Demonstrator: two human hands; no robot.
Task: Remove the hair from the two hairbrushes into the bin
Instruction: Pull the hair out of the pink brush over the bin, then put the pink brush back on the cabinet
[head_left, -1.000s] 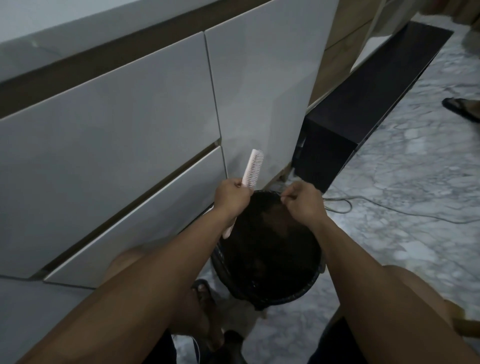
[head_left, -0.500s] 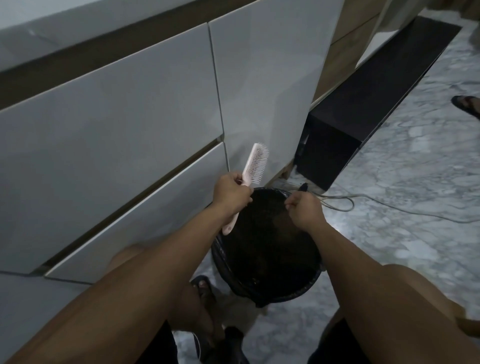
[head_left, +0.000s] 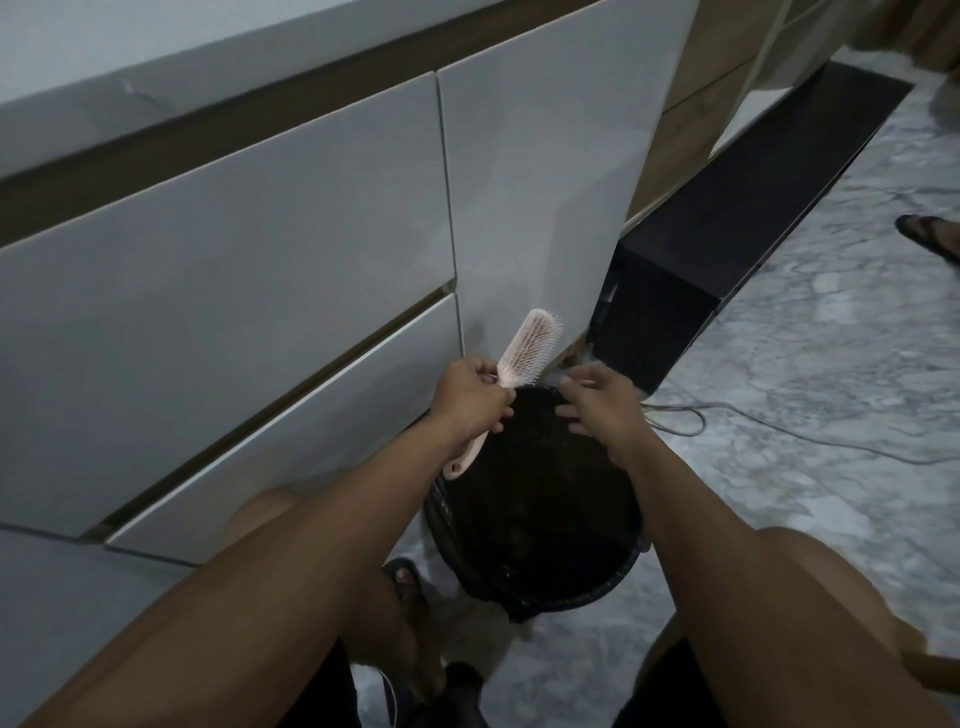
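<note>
Since a moment ago: right hand (head_left: 602, 402) unclenched from its pinch, fingers (head_left: 574, 384) now spread and released over the black bin (head_left: 540, 597); pink hairbrush (head_left: 519, 364) turned to show more of its bristle face. Left hand (head_left: 470, 397) clenched around the hairbrush handle, head angled up and to the right above the bin's far rim, handle end poking out below the fist. Bin standing on the marble floor (head_left: 805, 415) between the knees, close against white drawer fronts (head_left: 234, 291). Thin cable (head_left: 753, 423) lying across the floor to the right. Sandalled foot (head_left: 408, 579) just left of the bin. Second hairbrush not visible.
</note>
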